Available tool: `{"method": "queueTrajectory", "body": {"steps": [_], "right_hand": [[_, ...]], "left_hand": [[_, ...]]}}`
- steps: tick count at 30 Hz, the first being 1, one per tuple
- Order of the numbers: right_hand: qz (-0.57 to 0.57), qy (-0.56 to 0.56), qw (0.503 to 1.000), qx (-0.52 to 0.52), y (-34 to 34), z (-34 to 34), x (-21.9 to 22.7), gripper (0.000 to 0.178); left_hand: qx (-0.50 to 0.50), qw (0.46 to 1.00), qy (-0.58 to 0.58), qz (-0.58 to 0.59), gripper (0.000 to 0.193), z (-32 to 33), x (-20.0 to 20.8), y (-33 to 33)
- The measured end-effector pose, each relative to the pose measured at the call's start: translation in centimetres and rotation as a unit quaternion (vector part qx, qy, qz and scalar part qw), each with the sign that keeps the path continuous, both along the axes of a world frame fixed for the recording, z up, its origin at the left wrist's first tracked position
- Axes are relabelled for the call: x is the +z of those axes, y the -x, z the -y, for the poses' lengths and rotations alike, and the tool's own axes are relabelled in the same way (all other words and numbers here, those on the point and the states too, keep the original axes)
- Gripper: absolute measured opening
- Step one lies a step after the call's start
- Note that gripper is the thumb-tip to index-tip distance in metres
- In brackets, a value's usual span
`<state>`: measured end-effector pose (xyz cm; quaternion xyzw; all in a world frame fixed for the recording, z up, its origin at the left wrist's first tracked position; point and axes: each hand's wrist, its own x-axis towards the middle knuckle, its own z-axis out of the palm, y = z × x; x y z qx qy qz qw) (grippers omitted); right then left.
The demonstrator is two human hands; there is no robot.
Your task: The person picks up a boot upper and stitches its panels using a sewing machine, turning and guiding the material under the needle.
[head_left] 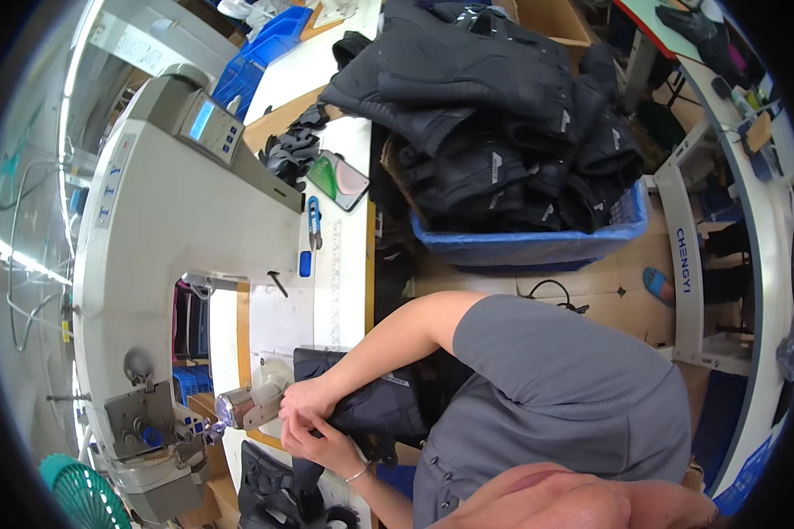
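Note:
My right hand (304, 403) presses a black garment (375, 401) against the metal sewing head (249, 403) of a white industrial sewing machine (181, 229). Just below it, my left hand (326, 443), with a thin bracelet at the wrist, pinches the same black fabric. Both hands touch each other at the seam. More black fabric (269, 489) hangs down below the hands.
A blue crate (538, 242) heaped with black garments stands beside the table. On the white tabletop lie a phone (340, 179), blue-handled snips (314, 220) and a dark glove-like piece (291, 150). A green basket (79, 495) sits at lower left; another white machine stand (684, 264) is at right.

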<state>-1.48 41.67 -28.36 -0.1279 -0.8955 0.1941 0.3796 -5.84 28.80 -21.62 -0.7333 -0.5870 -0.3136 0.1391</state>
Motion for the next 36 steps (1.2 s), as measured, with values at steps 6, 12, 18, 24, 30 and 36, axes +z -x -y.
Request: {"method": "queueTrajectory", "body": {"steps": [6, 12, 18, 24, 30, 36], "right_hand": [[0.074, 0.0, 0.997, -0.029, -1.7, -0.3, 2.7, 0.022], [0.107, 0.182, 0.975, -0.063, -8.7, -5.2, 1.6, 0.04], [0.128, 0.273, 0.953, -0.032, -8.3, -3.5, 4.6, 0.031], [0.122, 0.264, 0.956, 0.021, -6.8, -3.0, 7.0, 0.027], [0.226, 0.283, 0.932, 0.036, -7.1, -3.7, 8.4, 0.036], [0.345, 0.219, 0.911, -0.054, -7.1, -3.4, 10.5, 0.035]], "left_hand": [[0.089, 0.996, -0.019, -0.008, 0.042, -0.3, -1.7, 1.8], [0.08, 0.994, 0.08, -0.016, 0.037, -2.3, -1.3, 1.4], [0.011, 0.973, 0.192, 0.128, 0.024, -2.7, 0.4, 5.2], [-0.109, 0.843, 0.422, 0.316, 0.033, -4.4, 0.3, 8.4], [-0.136, 0.729, 0.491, 0.458, 0.028, -4.5, -0.6, 7.9], [-0.145, 0.7, 0.487, 0.501, 0.03, -5.1, -0.4, 8.3]]}}
